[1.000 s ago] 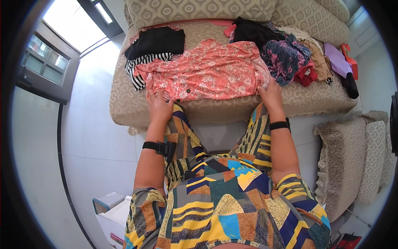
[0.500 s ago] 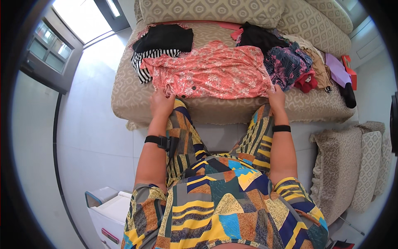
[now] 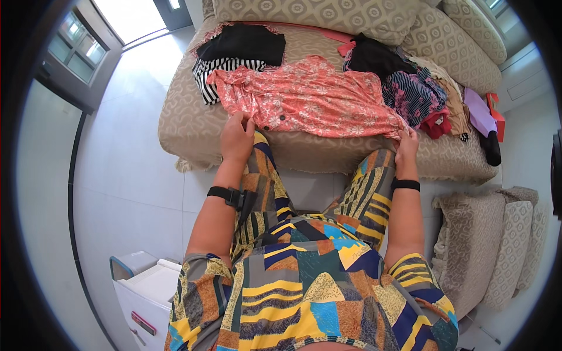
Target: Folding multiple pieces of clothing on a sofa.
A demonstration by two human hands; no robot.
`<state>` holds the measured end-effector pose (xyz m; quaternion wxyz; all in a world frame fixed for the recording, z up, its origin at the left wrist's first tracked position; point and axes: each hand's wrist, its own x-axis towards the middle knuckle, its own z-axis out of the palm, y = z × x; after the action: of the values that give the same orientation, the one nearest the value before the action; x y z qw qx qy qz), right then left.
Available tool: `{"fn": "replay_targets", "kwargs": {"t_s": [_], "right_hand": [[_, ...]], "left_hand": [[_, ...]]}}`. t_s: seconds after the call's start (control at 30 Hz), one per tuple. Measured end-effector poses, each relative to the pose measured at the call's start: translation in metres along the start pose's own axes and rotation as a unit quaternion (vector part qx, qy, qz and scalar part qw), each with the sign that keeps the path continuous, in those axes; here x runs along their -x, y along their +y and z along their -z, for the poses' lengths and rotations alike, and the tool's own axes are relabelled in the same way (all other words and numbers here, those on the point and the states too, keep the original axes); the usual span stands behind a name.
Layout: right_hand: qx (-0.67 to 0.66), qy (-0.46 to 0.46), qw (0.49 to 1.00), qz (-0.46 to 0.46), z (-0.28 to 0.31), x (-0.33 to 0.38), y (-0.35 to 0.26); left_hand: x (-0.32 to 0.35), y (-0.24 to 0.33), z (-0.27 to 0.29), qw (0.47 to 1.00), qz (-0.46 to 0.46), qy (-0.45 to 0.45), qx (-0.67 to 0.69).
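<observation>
A coral garment with white flowers and dark buttons lies spread across the front of the sofa seat. My left hand pinches its near edge at the left, close to the buttons. At its near right corner, my right hand has closed fingers round the fabric and draws it outward. Beyond the garment's left end are a folded black cloth and a black-and-white striped garment. Past its right end sits a dark striped garment with pink flowers.
Heaped at the right of the sofa are a black cloth, a red cloth, a tan cloth and a lilac cloth. A covered seat stands to my right, a white cabinet to my left.
My right hand has moved right, stretching the garment's near right corner outward. My left hand has shifted slightly along the near edge, toward the buttons. The view has also shifted a little.
</observation>
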<state>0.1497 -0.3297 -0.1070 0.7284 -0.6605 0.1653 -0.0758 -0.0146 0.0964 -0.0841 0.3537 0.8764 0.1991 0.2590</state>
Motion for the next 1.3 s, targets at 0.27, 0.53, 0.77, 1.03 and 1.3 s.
{"fn": "replay_targets", "kwargs": {"t_s": [0.27,0.53,0.77,1.03,1.3], "right_hand": [[0.245,-0.115,0.866,0.420,-0.143,0.067,-0.076],[0.351,-0.339,0.767,0.416,-0.194,0.122,0.005],[0.393,-0.285,0.773,0.407,-0.195,0.134,0.009],[0.336,-0.256,0.825,0.375,-0.197,0.079,0.027],[-0.305,-0.144,0.917,-0.211,-0.136,0.034,0.018]], "left_hand": [[-0.005,-0.008,-0.004,0.999,0.009,-0.022,-0.022],[-0.001,0.005,0.001,1.000,0.007,-0.023,-0.019],[-0.004,-0.002,0.002,0.998,0.019,-0.024,-0.053],[-0.003,0.003,-0.001,0.999,0.005,-0.018,-0.042],[-0.003,0.000,0.002,0.999,0.025,-0.028,-0.037]]}}
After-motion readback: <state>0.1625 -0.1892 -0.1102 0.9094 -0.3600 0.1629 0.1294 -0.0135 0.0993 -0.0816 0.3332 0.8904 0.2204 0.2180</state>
